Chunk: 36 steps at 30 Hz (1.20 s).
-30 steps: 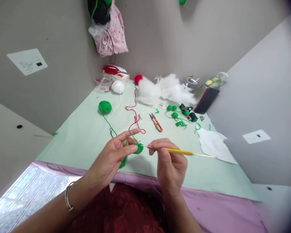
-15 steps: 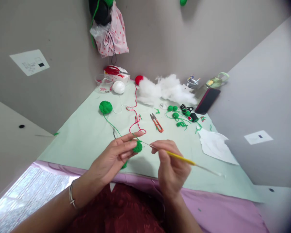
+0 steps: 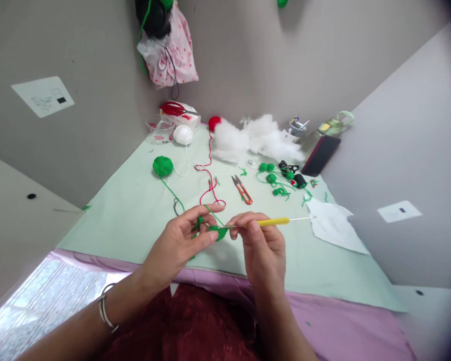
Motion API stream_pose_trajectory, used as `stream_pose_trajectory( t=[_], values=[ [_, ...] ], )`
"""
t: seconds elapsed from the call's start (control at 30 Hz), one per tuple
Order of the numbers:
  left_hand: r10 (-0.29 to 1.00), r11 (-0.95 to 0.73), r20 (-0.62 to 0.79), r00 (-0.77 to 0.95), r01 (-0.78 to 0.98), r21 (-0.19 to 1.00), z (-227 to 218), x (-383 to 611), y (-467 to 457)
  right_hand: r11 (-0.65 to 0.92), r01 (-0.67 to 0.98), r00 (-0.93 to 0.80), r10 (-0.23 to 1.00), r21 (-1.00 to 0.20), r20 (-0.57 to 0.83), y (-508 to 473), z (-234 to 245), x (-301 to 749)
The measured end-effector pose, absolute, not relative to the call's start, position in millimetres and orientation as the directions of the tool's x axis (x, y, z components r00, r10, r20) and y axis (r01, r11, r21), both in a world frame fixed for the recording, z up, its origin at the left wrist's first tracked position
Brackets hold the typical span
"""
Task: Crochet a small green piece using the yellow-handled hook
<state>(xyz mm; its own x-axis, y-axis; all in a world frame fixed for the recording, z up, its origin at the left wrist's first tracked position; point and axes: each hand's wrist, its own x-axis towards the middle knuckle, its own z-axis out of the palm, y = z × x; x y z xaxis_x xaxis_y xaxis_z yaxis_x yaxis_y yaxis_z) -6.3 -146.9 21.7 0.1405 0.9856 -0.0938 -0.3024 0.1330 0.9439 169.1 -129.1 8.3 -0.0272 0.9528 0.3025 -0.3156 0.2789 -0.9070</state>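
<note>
My left hand (image 3: 180, 238) pinches a small green crochet piece (image 3: 220, 233) between thumb and fingers, its index finger stretched out with green yarn over it. That yarn runs back to a green yarn ball (image 3: 163, 166) on the table. My right hand (image 3: 263, 245) grips a crochet hook (image 3: 272, 222) by its yellow handle, held nearly level. The hook's thin metal tip reaches the edge of the green piece; whether it is inside a stitch is hard to see. More green crochet work shows behind the left fingers, partly hidden.
Orange thread snips (image 3: 242, 190) lie beyond my hands, beside loose red yarn (image 3: 210, 185). Farther back are white stuffing (image 3: 255, 138) and a white yarn ball (image 3: 183, 135). At right are small green balls (image 3: 271, 179), a phone (image 3: 320, 155) and white paper (image 3: 334, 225).
The crochet hook has swung from slanting down rightward to nearly level. My left hand has turned, its thumb now over the front of the green piece, and my right hand has shifted slightly left.
</note>
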Motion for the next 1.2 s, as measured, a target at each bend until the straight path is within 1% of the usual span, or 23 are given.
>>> stream_pose_trajectory(
  t=[0.1, 0.17, 0.23, 0.3, 0.37, 0.4, 0.47, 0.5, 0.53, 0.57, 0.63, 0.7, 0.77, 0.8, 0.87, 0.93, 1.0, 1.03, 1.1, 1.13, 1.17, 1.2],
  values=[
    [0.988, 0.115, -0.083, 0.130, -0.264, 0.957, 25, -7, -147, 0.311, -0.265, -0.046, 0.942, -0.913, 0.334, -131, 9, 171],
    [0.990, 0.104, -0.078, 0.114, -0.240, 0.965, 27, -7, -148, 0.362, -0.198, -0.047, 0.925, -0.911, 0.378, -133, 10, 173],
    [0.993, 0.087, -0.068, 0.097, -0.210, 0.974, 28, -8, -149, 0.441, -0.091, -0.053, 0.893, -0.893, 0.446, -136, 11, 174],
    [0.996, 0.067, -0.056, 0.072, -0.174, 0.982, 29, -7, -150, 0.547, 0.041, -0.090, 0.835, -0.836, 0.543, -138, 11, 176],
    [0.999, 0.048, -0.044, 0.032, -0.149, 0.988, 30, -5, -151, 0.673, 0.190, -0.157, 0.740, -0.715, 0.654, -141, 7, 175],
    [0.999, 0.044, -0.042, 0.017, -0.158, 0.986, 29, -4, -151, 0.731, 0.271, -0.194, 0.678, -0.626, 0.709, -142, 4, 175],
    [0.997, 0.074, -0.068, 0.031, -0.253, 0.965, 28, -1, -151, 0.799, 0.414, -0.253, 0.561, -0.436, 0.788, -143, -3, 173],
    [0.992, 0.122, -0.105, 0.068, -0.330, 0.936, 27, 0, -150, 0.805, 0.458, -0.260, 0.527, -0.378, 0.809, -144, -5, 172],
    [0.980, 0.193, -0.155, 0.124, -0.408, 0.893, 26, 0, -149, 0.801, 0.473, -0.251, 0.522, -0.367, 0.815, -144, -7, 172],
    [0.961, 0.269, -0.206, 0.183, -0.471, 0.840, 25, -1, -148, 0.790, 0.455, -0.214, 0.546, -0.411, 0.810, -144, -8, 171],
    [0.923, 0.380, -0.273, 0.270, -0.534, 0.755, 24, -3, -146, 0.731, 0.332, -0.095, 0.655, -0.597, 0.749, -143, -5, 171],
    [0.924, 0.377, -0.269, 0.270, -0.546, 0.748, 24, -5, -144, 0.634, 0.127, 0.009, 0.768, -0.763, 0.640, -140, 1, 171],
    [0.946, 0.320, -0.231, 0.228, -0.537, 0.780, 26, -6, -144, 0.548, -0.038, 0.024, 0.837, -0.836, 0.547, -136, 7, 170],
    [0.954, 0.294, -0.214, 0.209, -0.528, 0.797, 27, -5, -144, 0.522, -0.074, 0.005, 0.852, -0.849, 0.524, -135, 9, 169],
    [0.967, 0.250, -0.183, 0.180, -0.503, 0.827, 28, -3, -146, 0.508, -0.061, -0.027, 0.860, -0.859, 0.510, -133, 12, 167],
    [0.975, 0.213, -0.154, 0.161, -0.471, 0.856, 27, 0, -147, 0.526, 0.015, -0.028, 0.850, -0.851, 0.525, -134, 10, 165],
    [0.982, 0.179, -0.131, 0.135, -0.451, 0.874, 25, 2, -148, 0.581, 0.133, -0.036, 0.813, -0.803, 0.582, -138, 6, 165],
    [0.984, 0.169, -0.127, 0.123, -0.459, 0.872, 25, 3, -148, 0.628, 0.211, -0.055, 0.773, -0.749, 0.632, -140, 3, 165],
    [0.978, 0.208, -0.162, 0.133, -0.502, 0.839, 24, 3, -148, 0.728, 0.355, -0.131, 0.660, -0.587, 0.740, -143, -1, 167],
    [0.966, 0.256, -0.198, 0.165, -0.529, 0.809, 24, 3, -147, 0.757, 0.391, -0.159, 0.616, -0.523, 0.772, -144, -2, 168],
    [0.950, 0.311, -0.235, 0.205, -0.552, 0.774, 25, 1, -146, 0.767, 0.396, -0.160, 0.598, -0.504, 0.785, -144, -3, 169],
    [0.933, 0.358, -0.265, 0.243, -0.568, 0.741, 25, 0, -145, 0.760, 0.369, -0.129, 0.611, -0.534, 0.781, -143, -2, 170]
  ],
)
